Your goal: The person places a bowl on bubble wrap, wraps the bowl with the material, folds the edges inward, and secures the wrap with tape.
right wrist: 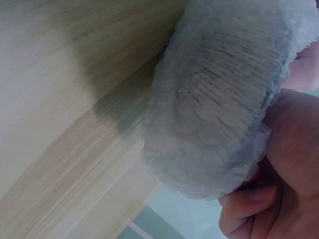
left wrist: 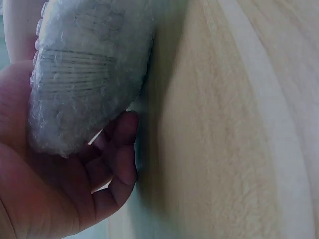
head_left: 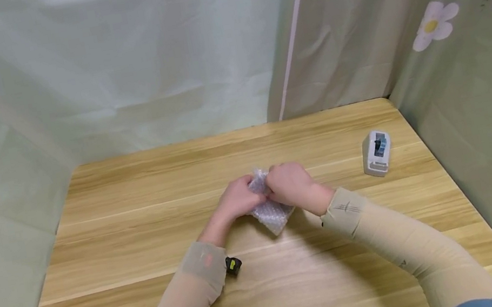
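A small package in bubble wrap (head_left: 273, 215) is held between both hands over the middle of the wooden table. Dark parallel lines show through its clear wrapping (left wrist: 79, 69) in the left wrist view, and similar lines appear through the package (right wrist: 219, 94) in the right wrist view. My left hand (head_left: 237, 199) grips its left side, fingers curled beneath the lower end. From the right, my right hand (head_left: 291, 184) grips the upper part, its fingers bent around the edge. What lies inside the wrap is blurred by the bubbles.
A white and grey tape dispenser (head_left: 377, 154) stands toward the table's right edge. Beside the left cuff is a small black piece (head_left: 233, 265) with a yellow-green patch. Pale curtains (head_left: 152, 71) hang behind and along both sides of the wooden table (head_left: 135, 195).
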`<state>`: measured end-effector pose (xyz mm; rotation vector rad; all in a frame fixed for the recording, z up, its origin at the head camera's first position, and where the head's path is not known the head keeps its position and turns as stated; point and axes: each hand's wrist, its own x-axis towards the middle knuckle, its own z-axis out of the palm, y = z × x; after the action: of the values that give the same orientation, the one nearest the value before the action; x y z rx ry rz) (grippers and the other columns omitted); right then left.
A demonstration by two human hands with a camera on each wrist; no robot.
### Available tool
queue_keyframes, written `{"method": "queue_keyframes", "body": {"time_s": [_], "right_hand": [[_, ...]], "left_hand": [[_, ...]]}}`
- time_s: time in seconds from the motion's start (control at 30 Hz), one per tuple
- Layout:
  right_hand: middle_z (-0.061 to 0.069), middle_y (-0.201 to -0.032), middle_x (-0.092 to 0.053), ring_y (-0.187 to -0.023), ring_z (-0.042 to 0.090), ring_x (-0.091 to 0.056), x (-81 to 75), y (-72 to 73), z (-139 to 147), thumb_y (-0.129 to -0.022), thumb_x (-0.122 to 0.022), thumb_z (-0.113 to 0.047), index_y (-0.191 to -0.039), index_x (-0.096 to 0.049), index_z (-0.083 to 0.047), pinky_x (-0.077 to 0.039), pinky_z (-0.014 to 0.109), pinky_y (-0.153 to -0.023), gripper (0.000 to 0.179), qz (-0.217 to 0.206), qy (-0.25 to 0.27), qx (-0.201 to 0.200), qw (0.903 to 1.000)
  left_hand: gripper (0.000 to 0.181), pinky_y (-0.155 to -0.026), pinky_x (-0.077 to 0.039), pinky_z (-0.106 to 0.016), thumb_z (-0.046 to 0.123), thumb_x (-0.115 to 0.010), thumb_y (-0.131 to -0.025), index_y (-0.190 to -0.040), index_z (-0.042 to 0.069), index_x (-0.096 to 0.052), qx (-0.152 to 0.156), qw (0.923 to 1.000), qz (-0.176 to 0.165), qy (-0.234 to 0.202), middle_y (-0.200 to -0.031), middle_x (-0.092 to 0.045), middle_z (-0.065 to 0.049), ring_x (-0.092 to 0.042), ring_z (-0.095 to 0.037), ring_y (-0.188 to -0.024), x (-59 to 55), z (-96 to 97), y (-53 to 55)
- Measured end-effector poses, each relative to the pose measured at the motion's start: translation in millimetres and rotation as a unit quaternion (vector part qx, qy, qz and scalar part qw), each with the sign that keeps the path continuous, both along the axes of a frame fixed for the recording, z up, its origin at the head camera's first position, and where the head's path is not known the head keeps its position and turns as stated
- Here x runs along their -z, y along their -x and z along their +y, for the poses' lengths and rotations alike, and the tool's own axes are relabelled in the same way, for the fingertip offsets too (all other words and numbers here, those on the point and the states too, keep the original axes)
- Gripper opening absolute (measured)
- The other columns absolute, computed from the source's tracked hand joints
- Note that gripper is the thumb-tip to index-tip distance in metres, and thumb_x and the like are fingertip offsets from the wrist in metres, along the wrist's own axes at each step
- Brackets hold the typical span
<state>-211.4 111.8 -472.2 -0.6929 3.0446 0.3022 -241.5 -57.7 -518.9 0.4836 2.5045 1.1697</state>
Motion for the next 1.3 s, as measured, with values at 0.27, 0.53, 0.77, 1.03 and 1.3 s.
{"method": "queue_keyframes", "body": {"time_s": [0.27, 0.53, 0.77, 1.03, 1.3], "right_hand": [[0.007, -0.084, -0.070, -0.070, 0.024, -0.069, -1.8, 2.1, 3.9, -0.091, -0.081, -0.055, -0.084, -0.074, -0.010, -0.062, 0.042, -0.056, 0.046, 0.003, -0.001, 0.000, 1.0000], [0.008, -0.087, -0.071, -0.073, 0.025, -0.068, -10.3, 7.4, 11.6, -0.099, -0.073, -0.026, -0.083, -0.072, -0.009, -0.062, 0.047, -0.063, 0.023, -0.059, 0.024, -0.005, 0.9979], [0.009, -0.082, -0.070, -0.068, 0.024, -0.065, -6.9, 12.9, 7.6, -0.091, -0.077, -0.016, -0.077, -0.067, -0.008, -0.061, 0.045, -0.057, 0.019, -0.042, 0.060, 0.006, 0.9973], [0.015, -0.093, -0.072, -0.079, 0.031, -0.072, -2.5, 14.1, 9.9, -0.081, -0.094, -0.022, -0.103, -0.066, -0.004, -0.063, 0.045, -0.064, 0.040, -0.024, 0.109, 0.037, 0.9930], [0.008, -0.086, -0.065, -0.079, 0.026, -0.064, -5.9, 19.5, 20.5, -0.085, -0.087, -0.010, -0.097, -0.061, -0.006, -0.057, 0.041, -0.069, 0.028, -0.092, 0.172, 0.027, 0.9804]], "left_hand": [[0.043, -0.079, -0.059, -0.041, 0.030, -0.085, -0.081, -0.115, 0.010, -0.071, -0.008, 0.9988, -0.004, 0.048, -0.097, -0.072, -0.004, -0.068, -0.023, -0.085, -2.9, 6.1, 0.6], [0.055, -0.079, -0.061, -0.042, 0.010, -0.078, -0.073, -0.126, 0.001, -0.067, -0.013, 0.9977, -0.015, 0.064, -0.101, -0.072, -0.009, -0.068, -0.028, -0.086, -8.1, 7.4, -0.2], [0.051, -0.078, -0.060, -0.042, 0.013, -0.075, -0.072, -0.122, 0.002, -0.067, -0.009, 0.9979, 0.005, 0.064, -0.098, -0.071, -0.009, -0.067, -0.028, -0.085, -3.3, 6.6, 2.6], [0.070, -0.084, -0.061, -0.044, 0.010, -0.078, -0.075, -0.141, -0.001, -0.061, -0.015, 0.9962, -0.013, 0.085, -0.113, -0.073, -0.014, -0.069, -0.029, -0.092, -10.3, 10.4, -1.6], [0.075, -0.087, -0.061, -0.046, 0.010, -0.078, -0.076, -0.147, -0.002, -0.057, -0.019, 0.9959, -0.015, 0.088, -0.121, -0.072, -0.017, -0.069, -0.030, -0.096, -11.2, 11.6, -1.9]]}}
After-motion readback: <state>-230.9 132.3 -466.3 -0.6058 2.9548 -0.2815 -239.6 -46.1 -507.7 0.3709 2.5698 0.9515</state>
